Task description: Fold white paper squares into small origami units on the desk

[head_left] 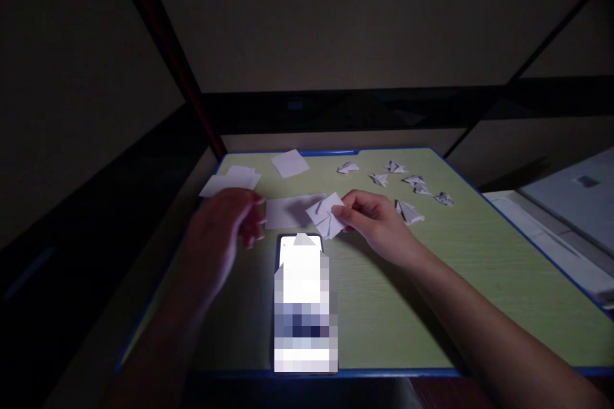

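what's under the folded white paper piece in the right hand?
The folded white paper piece, pinched by the right hand, overlaps a flat white paper sheet lying on the green tabletop. The sheet's right end is covered, so nothing beneath there shows.

The folded paper pinched in the right hand is plain white, like the flat sheets beyond the left hand and the small folded pieces beyond the right, on a pale green, blue-rimmed table; the phone just below both hands glows white and blue.
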Demonstrator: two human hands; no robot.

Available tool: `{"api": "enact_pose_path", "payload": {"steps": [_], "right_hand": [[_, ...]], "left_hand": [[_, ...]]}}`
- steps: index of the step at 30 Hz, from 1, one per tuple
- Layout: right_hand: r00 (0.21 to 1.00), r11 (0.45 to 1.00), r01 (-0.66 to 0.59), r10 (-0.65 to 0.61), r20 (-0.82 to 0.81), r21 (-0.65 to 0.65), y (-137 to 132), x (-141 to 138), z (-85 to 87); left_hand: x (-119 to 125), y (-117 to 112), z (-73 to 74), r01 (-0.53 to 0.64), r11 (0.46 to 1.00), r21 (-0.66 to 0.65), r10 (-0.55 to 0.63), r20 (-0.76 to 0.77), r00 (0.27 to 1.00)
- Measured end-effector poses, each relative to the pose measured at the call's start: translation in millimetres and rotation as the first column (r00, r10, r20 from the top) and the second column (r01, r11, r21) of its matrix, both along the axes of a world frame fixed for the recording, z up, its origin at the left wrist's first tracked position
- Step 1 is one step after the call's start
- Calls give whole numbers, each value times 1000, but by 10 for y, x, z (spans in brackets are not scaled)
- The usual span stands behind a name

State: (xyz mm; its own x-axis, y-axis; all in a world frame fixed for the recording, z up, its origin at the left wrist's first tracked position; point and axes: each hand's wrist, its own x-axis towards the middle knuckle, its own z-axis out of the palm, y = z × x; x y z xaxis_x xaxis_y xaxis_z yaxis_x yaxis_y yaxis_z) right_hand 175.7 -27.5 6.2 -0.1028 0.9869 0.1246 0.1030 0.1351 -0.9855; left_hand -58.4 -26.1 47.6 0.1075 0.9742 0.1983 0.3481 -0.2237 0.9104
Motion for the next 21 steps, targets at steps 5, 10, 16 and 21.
{"api": "enact_pose_path", "payload": {"steps": [5, 10, 16, 21], "right_hand": [[1000, 1000, -17, 18, -17, 12, -11, 7, 18], [1000, 1000, -13, 13, -9, 10, -8, 0, 19], [998, 999, -41, 40, 44, 22, -17, -18, 0], [995, 997, -78, 76, 65, 25, -41, -38, -15]], "left_hand": [[519, 176, -164, 342, 938, -50, -344, -48, 938], [641, 257, -225, 374, 925, -71, -379, -80, 922], [619, 272, -386, 399, 915, -58, -400, -9, 916], [589, 254, -443, 412, 907, -84, -403, 107, 909]]}}
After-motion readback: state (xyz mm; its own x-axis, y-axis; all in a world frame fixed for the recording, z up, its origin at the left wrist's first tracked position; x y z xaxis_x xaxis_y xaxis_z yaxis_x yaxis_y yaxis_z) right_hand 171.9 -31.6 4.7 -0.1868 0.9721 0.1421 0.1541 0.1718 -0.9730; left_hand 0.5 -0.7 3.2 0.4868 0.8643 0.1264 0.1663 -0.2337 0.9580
